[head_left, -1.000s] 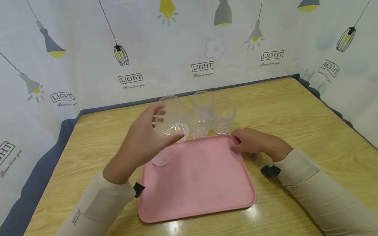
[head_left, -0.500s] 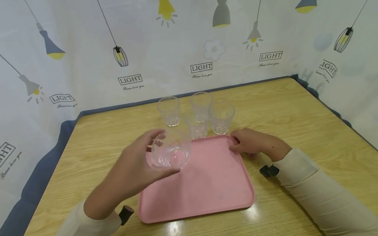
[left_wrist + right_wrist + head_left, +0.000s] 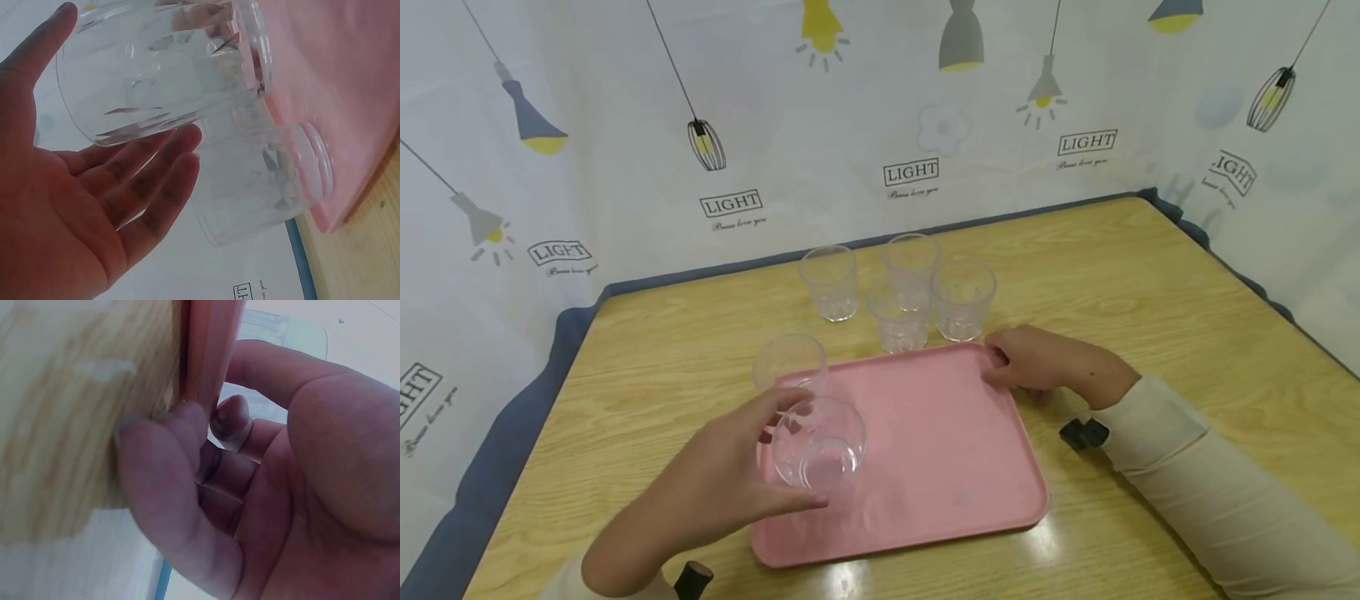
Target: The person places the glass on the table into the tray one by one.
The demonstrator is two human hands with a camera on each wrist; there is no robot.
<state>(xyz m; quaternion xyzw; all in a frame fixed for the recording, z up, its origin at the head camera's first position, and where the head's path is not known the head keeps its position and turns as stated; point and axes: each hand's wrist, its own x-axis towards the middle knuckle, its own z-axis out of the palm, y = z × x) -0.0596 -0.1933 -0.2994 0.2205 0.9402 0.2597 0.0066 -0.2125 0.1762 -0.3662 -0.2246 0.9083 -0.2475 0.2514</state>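
Note:
My left hand (image 3: 722, 475) holds a clear drinking glass (image 3: 829, 467) low over the left part of the pink tray (image 3: 940, 450). The thumb lies on the near side of the glass and the fingers on its far side; the palm stands away from it in the left wrist view. Another clear glass (image 3: 256, 181) stands on the tray's back left corner, just behind the first. My right hand (image 3: 1037, 362) grips the tray's back right corner, with its fingers curled at the edge in the right wrist view.
Several more clear glasses stand close together behind the tray, among them a left one (image 3: 831, 287) and a right one (image 3: 962, 304). All sit on the wooden table (image 3: 1120, 275). A white curtain (image 3: 850, 125) printed with lamps hangs behind the table.
My left hand has brought its glass from behind the tray, toward me and down over the tray's left part. My right hand and the tray have stayed in place.

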